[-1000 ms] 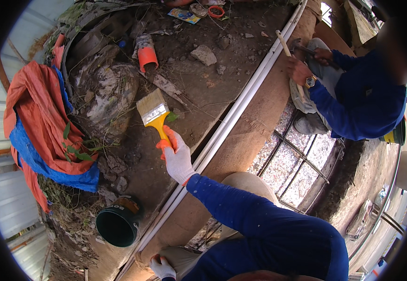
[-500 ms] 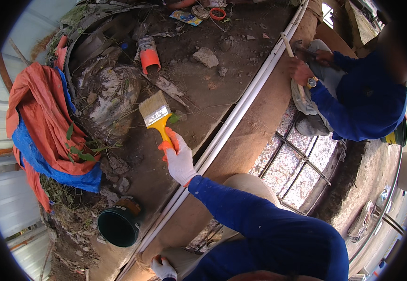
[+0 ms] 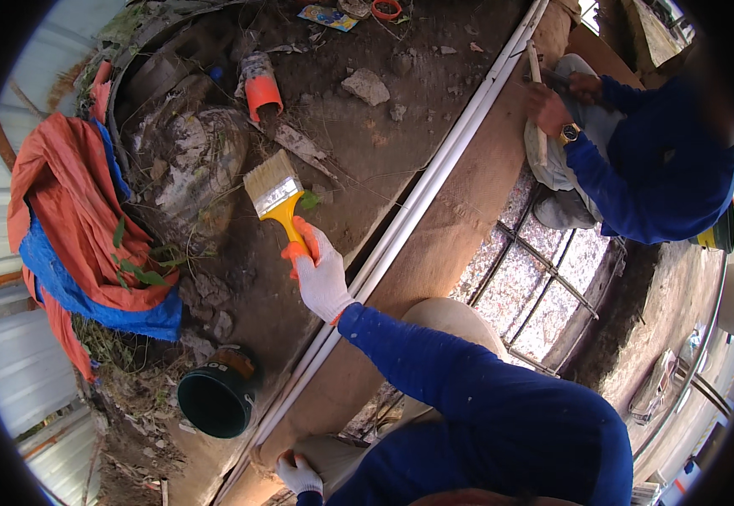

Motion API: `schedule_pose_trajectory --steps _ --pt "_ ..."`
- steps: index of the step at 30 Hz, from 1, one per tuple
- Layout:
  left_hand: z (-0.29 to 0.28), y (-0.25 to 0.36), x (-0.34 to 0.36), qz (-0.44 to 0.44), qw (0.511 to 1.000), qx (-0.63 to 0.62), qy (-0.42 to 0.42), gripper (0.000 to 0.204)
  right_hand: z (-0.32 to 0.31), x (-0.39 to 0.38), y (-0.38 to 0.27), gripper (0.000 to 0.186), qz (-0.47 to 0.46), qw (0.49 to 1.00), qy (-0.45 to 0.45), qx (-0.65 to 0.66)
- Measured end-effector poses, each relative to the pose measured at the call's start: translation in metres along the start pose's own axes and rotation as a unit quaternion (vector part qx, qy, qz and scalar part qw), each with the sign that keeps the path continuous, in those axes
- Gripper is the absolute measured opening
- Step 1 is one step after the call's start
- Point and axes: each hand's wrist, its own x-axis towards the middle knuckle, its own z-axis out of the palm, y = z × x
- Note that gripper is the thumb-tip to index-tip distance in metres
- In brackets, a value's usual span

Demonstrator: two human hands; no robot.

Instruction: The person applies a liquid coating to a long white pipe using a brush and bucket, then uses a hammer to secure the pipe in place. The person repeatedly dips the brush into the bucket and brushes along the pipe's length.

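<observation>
Down at the lower edge, the left hand [image 3: 299,474], gloved white, presses on the near end of the brown beam [image 3: 434,261]; whether its fingers curl round anything, I cannot tell. Beside it on the dirt ground [image 3: 401,143] stands a dark green bucket [image 3: 215,398]. Further out, the right hand [image 3: 318,274] is wrapped tight round the orange handle of the paintbrush [image 3: 276,196], bristles up and away, held over the ground just off the white pipe [image 3: 418,202] running along the beam's edge. Compared with a second ago the brush sits almost where it was, drifted only slightly in the picture, so the stroke hasn't landed anywhere new. Beyond, the orange and blue tarp [image 3: 63,228] lies heaped at the ground's left edge, and at the beam's far end another person's hands [image 3: 557,105] keep working a pale stick.
</observation>
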Motion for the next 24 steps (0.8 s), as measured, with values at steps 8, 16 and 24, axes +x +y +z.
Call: schedule_pose_trajectory --steps 8,16,24 --pt "0.001 -0.004 -0.002 -0.011 1.000 -0.004 -0.011 0.026 0.004 -0.003 -0.005 0.053 0.004 1.000 0.008 0.006" --pt "0.005 -0.009 -0.001 -0.002 1.000 -0.002 -0.005 0.025 0.003 -0.001 -0.003 0.053 -0.003 0.999 0.022 0.025" --pt "0.002 -0.006 -0.001 0.029 1.000 0.007 0.007 0.023 0.000 -0.002 -0.007 0.053 -0.002 1.000 0.015 -0.014"
